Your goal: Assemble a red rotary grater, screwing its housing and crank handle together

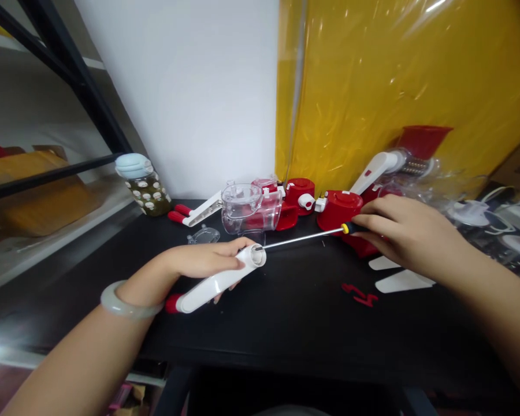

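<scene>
Two hands (210, 259) clasp white handle (216, 286) and screwdriver (305, 237), clear housing (245, 211) and red bases (338, 209) beyond.

Two bare arms reach inward from the lower corners. The left forearm (91, 346) slants up from the lower left to its wrist (167, 271); the left hand (205, 259) points right, its thumb on top and other fingertips curled beneath in a grip. The right forearm (485, 277) enters from the right, and the right hand (401, 228) points left, back upward, fingers bent and gripping.

Screwdriver (305, 237) in white handle (214, 285)
</scene>
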Demonstrator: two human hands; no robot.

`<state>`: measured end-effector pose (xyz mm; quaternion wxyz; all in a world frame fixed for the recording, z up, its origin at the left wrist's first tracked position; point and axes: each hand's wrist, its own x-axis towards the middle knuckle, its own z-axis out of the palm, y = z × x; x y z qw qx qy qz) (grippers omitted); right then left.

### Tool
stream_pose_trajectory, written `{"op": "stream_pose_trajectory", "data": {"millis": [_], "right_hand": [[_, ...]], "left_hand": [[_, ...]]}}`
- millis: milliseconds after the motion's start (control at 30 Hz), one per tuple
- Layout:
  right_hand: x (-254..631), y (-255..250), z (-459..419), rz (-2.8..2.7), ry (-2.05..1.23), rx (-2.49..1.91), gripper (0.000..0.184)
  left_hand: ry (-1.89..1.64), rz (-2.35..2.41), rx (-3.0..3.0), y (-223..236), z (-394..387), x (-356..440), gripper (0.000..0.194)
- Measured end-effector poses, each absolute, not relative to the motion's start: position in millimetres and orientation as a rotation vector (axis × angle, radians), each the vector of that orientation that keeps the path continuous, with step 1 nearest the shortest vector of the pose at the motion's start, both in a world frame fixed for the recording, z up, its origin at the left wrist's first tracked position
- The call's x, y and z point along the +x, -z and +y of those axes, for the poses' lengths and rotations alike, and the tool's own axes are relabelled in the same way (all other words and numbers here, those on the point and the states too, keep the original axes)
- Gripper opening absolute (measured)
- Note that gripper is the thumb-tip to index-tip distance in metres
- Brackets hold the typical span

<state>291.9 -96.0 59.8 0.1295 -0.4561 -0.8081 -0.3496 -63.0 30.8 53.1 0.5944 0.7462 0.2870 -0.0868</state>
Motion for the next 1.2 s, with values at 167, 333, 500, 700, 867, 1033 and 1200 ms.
{"op": "stream_pose_trajectory", "data": {"millis": [167,333,500,700,867,1033,1200], "right_hand": [[295.4,-57.4,-95.7,-2.347,1.072,-1.306,0.018],[292.4,-54.5,-95.0,-2.357,1.070,-1.311,0.017],[289.1,-54.9,-96.0,-2.366,1.082,-1.299,0.017],[289.8,-53.7,-95.2,-2.357,1.090,-1.276,0.020],[290.8,-51.0,-94.7,-2.335,1.013,-1.316,0.020],[291.3,-51.7,-95.5,-2.331,1.011,-1.312,0.019],[291.0,-53.2,-96.1,-2.354,1.093,-1.276,0.021]], "left_hand": [[0.215,0.663,1.715,-51.5,31.1,-62.9,0.044],[0.245,0.659,1.711,-50.6,33.8,-65.0,0.044],[0.265,0.655,1.716,-52.2,32.8,-63.8,0.045],[0.248,0.649,1.688,-49.7,33.5,-64.7,0.050],[0.232,0.655,1.693,-49.2,32.5,-64.9,0.049],[0.233,0.652,1.690,-50.1,31.1,-64.4,0.048],[0.242,0.676,1.702,-48.4,33.1,-65.3,0.050]]}}
